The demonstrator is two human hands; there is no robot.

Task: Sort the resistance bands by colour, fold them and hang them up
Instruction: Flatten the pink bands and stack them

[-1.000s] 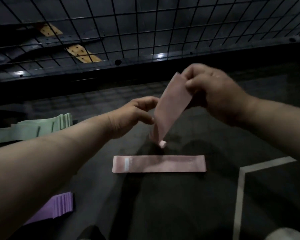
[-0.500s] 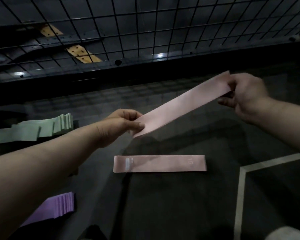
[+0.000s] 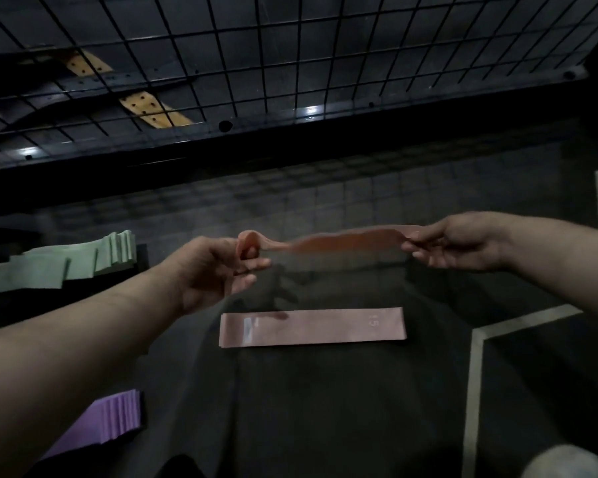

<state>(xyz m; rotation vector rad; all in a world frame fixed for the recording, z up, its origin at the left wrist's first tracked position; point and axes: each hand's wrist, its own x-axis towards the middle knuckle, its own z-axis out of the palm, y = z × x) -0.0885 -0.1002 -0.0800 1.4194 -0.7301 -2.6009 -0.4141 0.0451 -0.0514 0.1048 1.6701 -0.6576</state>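
A pink resistance band (image 3: 342,243) hangs in the air, pulled out nearly level between the two hands and blurred along its length. The left hand (image 3: 218,270) has its grip pinched on the band's left end, where the material bunches into a small loop above the curled fingers; whether that loop goes round a finger cannot be told. The right hand (image 3: 460,243) pinches the opposite end between thumb and fingertips, so the band runs straight from one grip to the other with nothing of it trailing past either hand. Below the held band, and apart from it, a second pink band (image 3: 311,327) lies flat on the dark surface (image 3: 325,408), its long side roughly parallel to the one above. Off to the left sits a fanned stack of green bands (image 3: 66,265), and nearer the lower left a stack of purple bands (image 3: 109,420). A black wire grid (image 3: 290,46) stands across the far side, and a pale taped line (image 3: 474,374) marks the surface on the right.
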